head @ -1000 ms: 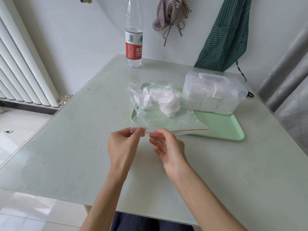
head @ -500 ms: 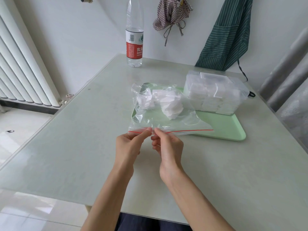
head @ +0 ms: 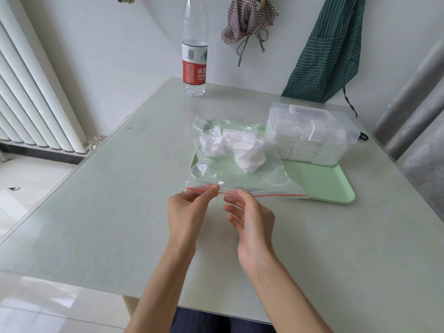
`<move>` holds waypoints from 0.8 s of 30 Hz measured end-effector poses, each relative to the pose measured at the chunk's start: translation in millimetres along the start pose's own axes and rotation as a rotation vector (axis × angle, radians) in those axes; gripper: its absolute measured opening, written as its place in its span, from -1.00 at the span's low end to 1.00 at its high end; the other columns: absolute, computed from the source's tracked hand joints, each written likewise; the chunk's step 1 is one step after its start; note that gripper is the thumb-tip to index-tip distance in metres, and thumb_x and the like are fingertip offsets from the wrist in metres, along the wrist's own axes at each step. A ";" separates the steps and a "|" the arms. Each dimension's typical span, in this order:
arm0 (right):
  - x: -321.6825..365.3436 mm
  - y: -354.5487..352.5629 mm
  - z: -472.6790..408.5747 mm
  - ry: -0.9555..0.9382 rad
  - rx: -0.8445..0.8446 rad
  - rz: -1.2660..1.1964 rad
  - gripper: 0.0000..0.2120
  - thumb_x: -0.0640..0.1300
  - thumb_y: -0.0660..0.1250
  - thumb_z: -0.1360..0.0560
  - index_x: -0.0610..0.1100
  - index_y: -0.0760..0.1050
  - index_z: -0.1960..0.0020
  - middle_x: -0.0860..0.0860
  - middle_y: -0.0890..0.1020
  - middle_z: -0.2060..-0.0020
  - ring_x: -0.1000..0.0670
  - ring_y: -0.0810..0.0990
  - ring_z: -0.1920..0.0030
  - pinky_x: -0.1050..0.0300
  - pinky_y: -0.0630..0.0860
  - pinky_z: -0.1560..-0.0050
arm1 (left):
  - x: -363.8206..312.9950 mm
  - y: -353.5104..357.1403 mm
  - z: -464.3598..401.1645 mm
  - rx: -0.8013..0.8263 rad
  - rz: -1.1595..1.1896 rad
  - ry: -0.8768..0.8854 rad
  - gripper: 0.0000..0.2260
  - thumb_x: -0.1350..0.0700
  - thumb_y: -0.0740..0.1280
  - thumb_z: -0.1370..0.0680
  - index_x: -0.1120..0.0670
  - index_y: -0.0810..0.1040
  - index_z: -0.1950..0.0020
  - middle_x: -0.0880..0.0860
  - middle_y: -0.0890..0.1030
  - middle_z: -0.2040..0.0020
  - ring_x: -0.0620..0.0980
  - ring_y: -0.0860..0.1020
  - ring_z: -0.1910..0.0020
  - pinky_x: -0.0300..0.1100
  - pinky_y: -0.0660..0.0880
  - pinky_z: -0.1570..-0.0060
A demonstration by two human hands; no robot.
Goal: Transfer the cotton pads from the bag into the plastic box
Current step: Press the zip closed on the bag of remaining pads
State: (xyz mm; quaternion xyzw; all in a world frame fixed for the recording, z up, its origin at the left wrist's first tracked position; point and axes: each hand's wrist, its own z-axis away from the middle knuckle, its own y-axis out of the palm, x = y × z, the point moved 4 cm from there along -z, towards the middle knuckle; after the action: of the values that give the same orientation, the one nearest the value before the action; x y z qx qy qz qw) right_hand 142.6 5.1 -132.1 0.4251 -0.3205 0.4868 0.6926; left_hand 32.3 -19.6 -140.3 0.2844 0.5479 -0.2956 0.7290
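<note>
Two hands on the bag [head: 240, 169]: we see the left hand [head: 189, 212] pinching the red zip strip [head: 264, 195] at its near edge, the right hand [head: 249, 217] pinching the same edge just beside it. Bag lies across the green tray [head: 322, 183], cotton pads [head: 242, 150] bunched at its far end. Plastic box [head: 310, 133] sits on the tray's far right, lid on, white pads stacked inside. Water bottle [head: 194, 49] at the table [head: 108, 212] back edge.

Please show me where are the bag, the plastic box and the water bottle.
bag [head: 230, 171]: head view, clear middle panel.
plastic box [head: 310, 133]: head view, front wall.
water bottle [head: 194, 70]: head view, red label.
</note>
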 end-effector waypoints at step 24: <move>14.3 -23.6 -11.5 0.131 0.039 0.027 -0.92 -0.19 0.39 -0.42 -0.16 0.62 0.23 -0.04 0.69 0.30 0.12 0.46 0.54 0.34 0.31 0.54 | -36.3 12.4 -9.9 0.203 -1.095 1.604 -0.93 0.13 0.41 -0.47 -0.01 0.68 0.15 -0.10 0.65 0.22 -0.01 0.59 0.30 -0.19 0.30 0.31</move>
State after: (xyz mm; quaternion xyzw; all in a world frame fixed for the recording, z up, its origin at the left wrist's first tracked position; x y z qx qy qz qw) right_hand 169.9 17.3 -131.4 0.4014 -0.2705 0.5289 0.6971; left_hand 27.2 0.3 -106.4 0.1687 0.9097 -0.3577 -0.1264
